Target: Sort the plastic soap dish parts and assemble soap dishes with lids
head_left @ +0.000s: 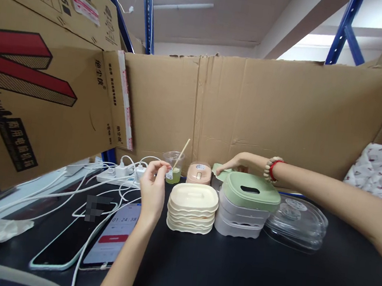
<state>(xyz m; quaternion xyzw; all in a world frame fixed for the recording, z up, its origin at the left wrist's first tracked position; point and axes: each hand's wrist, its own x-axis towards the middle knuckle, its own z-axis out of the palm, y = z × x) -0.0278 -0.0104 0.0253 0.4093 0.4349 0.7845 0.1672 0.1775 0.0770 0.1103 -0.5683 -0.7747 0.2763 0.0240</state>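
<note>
My left hand (154, 182) is raised just in front of a clear plastic cup (174, 174) of yellow-green liquid with a stick in it. Its fingers are loosely curled together, and nothing shows in them. My right hand (235, 162) reaches over the back of a stack and pinches a light green plastic lid (218, 168), partly hidden there. In front of it, a green oval lid with a slot (251, 190) tops pale grey-lilac containers (240, 221). Left of these stands a stack of cream wavy-edged lids (192, 208). A pink container (199, 174) is behind them.
Clear oval plastic covers (297, 223) lie stacked at right. Two phones, one dark (71, 239) and one with a lit timer (113, 235), lie at left under white cables. A power strip (117, 178) sits behind. Cardboard walls (285, 113) enclose the black table (230, 277).
</note>
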